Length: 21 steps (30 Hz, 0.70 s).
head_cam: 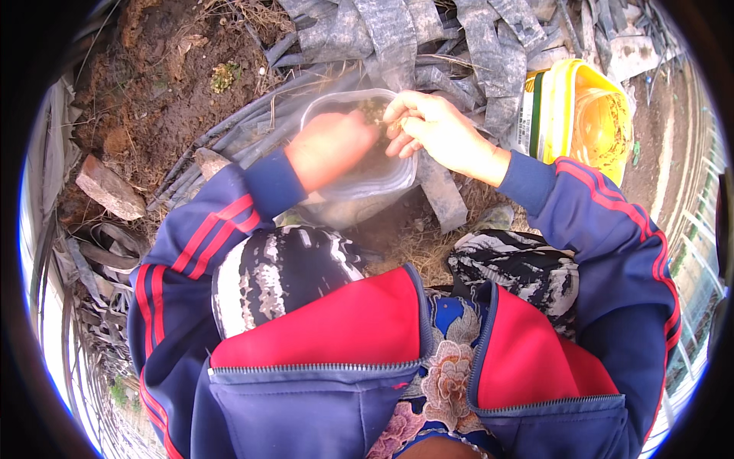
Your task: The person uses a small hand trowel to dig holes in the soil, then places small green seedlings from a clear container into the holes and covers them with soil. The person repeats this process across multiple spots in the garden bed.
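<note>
A clear plastic tub [395,182] stands on the ground before my knees, with dull greenish-brown plant matter [373,109] inside. Over its left side is my left hand [335,146], blurred, its fingers curled down and mostly hidden from view. My right hand [438,132] is above the tub's right rim. Its thumb and forefinger pinch a small yellowish plant sprig [393,123], close to the left hand's fingertips. The other fingers of the right hand are loosely bent.
To the right stands a tilted yellow plastic bucket [559,123] with small bits stuck inside. Grey plastic strips [384,34] lie in a heap beyond the tub. Bare brown soil [160,74] and a stone [110,188] are at the left. Dry straw [427,252] lies between my knees.
</note>
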{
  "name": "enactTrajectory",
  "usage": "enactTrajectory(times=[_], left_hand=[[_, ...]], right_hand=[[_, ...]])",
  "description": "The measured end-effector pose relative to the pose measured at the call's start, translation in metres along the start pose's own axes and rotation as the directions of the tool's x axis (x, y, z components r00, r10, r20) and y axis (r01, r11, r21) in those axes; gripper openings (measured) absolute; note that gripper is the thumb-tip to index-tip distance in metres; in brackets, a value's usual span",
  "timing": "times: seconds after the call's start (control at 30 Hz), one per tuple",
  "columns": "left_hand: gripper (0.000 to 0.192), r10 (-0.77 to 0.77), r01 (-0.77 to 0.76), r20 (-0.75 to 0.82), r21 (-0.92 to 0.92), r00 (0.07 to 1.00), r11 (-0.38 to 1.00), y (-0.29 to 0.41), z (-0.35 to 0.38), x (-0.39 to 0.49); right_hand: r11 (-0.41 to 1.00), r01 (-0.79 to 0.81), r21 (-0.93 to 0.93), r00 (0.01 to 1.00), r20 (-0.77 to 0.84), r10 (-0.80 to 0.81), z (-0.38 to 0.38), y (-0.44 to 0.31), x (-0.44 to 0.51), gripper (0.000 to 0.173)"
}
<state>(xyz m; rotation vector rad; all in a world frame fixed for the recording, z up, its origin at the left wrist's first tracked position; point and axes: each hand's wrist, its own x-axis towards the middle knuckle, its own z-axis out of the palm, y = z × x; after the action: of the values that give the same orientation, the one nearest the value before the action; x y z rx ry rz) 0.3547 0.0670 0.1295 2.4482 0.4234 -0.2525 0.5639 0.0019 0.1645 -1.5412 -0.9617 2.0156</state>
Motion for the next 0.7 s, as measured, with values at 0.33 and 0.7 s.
enactTrajectory(times=[0.33, 0.7], left_hand=[[0.012, -0.093, 0.044, -0.046, -0.623, 0.995, 0.781, 0.0, -0.033, -0.025], [0.013, -0.191, 0.25, 0.204, -0.932, 0.96, 0.264, 0.007, -0.029, -0.041]], right_hand=[[0.838, 0.232, -0.494, 0.968, 0.037, -0.247, 0.009, -0.005, -0.004, 0.037], [0.965, 0.143, -0.221, 0.973, 0.209, -0.096, 0.015, -0.004, 0.008, 0.034]])
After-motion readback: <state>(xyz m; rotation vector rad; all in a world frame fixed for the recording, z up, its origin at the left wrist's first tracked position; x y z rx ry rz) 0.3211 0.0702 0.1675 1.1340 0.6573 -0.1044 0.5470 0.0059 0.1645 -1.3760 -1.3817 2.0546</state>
